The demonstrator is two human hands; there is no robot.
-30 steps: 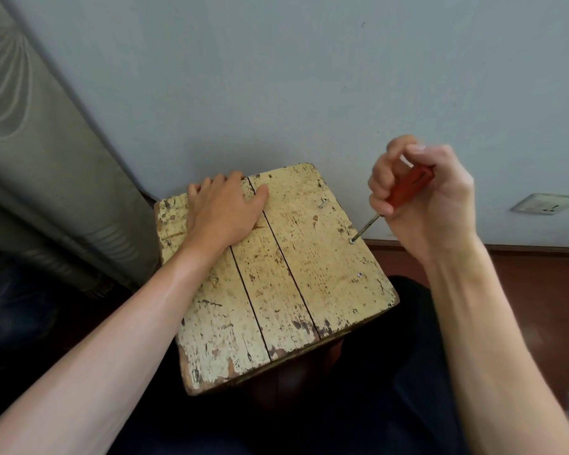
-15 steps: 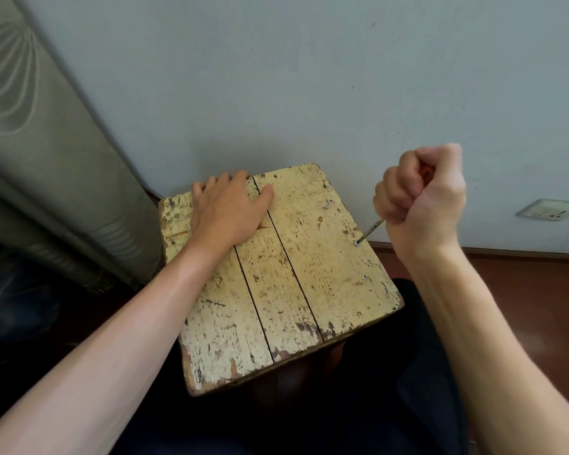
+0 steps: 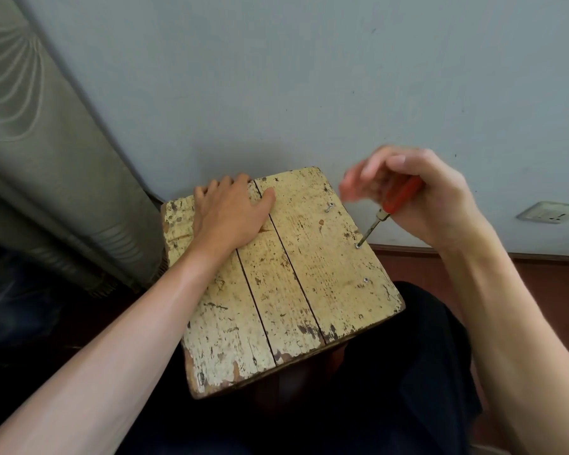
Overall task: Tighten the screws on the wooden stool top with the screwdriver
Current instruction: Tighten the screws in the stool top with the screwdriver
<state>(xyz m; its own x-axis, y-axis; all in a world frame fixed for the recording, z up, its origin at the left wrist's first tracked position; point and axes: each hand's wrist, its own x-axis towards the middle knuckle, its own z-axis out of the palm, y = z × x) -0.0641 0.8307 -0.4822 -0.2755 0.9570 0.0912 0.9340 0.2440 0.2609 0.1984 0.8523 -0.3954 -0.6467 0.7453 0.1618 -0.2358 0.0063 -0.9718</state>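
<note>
- The left hand (image 3: 230, 215) lies flat, fingers straight, pressing on the far left of the stool top (image 3: 276, 290).
- The right hand (image 3: 417, 195) curls round the red handle of the screwdriver (image 3: 388, 208). Its fingers are blurred, so I cannot tell how firm the grip is.
- The tip sits on the middle screw (image 3: 358, 246) at the right edge, which is likely the one being worked.
- The near screw (image 3: 365, 280) looks seated.
- The far screw (image 3: 329, 207) sticks up tilted and probably remains to do.

Chipped painted wood stool top (image 3: 312, 274), metal-shafted screwdriver (image 3: 384, 213)
</note>
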